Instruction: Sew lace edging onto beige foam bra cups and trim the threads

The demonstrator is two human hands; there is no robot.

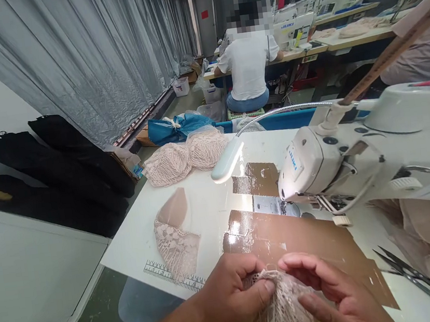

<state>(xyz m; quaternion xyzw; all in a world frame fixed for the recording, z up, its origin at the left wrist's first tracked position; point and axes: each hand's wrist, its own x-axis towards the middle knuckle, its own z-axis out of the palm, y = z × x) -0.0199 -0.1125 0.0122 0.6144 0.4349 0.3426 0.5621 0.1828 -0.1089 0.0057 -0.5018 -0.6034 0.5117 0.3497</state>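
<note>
My left hand (231, 292) and my right hand (333, 293) both grip a beige lace bra cup (280, 309) at the near edge of the white sewing table (138, 238). Fingers of both hands are curled round the lace. To the left of my hands lies another lace cup piece (174, 239), partly over a printed ruler (172, 275). A white sewing machine (356, 159) stands just beyond my hands on the right, with its needle area (283, 207) over brown taped patches (303, 239).
A pile of lace cups (185, 159) rests at the table's far left corner. A gooseneck lamp (228, 160) hangs over the middle. Scissors (404, 268) lie at the right. Black bags (54, 165) sit on the left. A person in a white shirt (248, 68) sits at another machine behind.
</note>
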